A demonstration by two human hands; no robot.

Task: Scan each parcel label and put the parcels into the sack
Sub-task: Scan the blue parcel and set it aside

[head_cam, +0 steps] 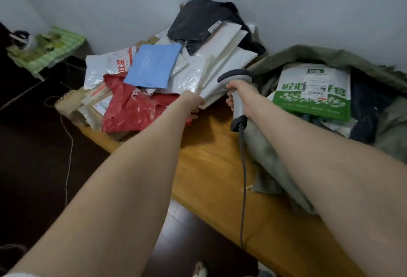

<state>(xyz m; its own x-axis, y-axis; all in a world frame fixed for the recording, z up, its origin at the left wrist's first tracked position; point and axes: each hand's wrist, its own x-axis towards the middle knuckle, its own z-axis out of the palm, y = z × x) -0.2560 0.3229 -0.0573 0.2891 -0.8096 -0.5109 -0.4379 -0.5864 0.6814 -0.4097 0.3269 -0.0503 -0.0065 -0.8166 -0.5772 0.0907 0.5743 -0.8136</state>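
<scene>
The parcels wait in a loose pile (189,74) at the far side of the wooden table (215,166), against the wall. The sack (330,55) lies open just to the right of it, so each parcel has only a short way to go from one to the other. In the sack a green and white parcel (312,98) lies on top with its label turned up, beside darker ones. I judge that part of the work is done and much of the pile is left. The right hand (240,93) is clenched around the handle of the scanner (235,75), the fingers wrapped fully round it. The scanner head points toward the pile, close to the edge of a white parcel (222,67), and its cable (243,177) runs down across the table toward the person. The left hand (193,103) reaches to the lower corner of the same white parcel, which lies partly over a red parcel (132,109) and near a blue parcel (154,65). The back of the hand is above the corner and fingertips show beneath it, so it seems to pinch the corner, though most of the fingers are hidden. This hold probably serves to lift or turn the parcel until its label faces the scanner; no label shows on it now.
</scene>
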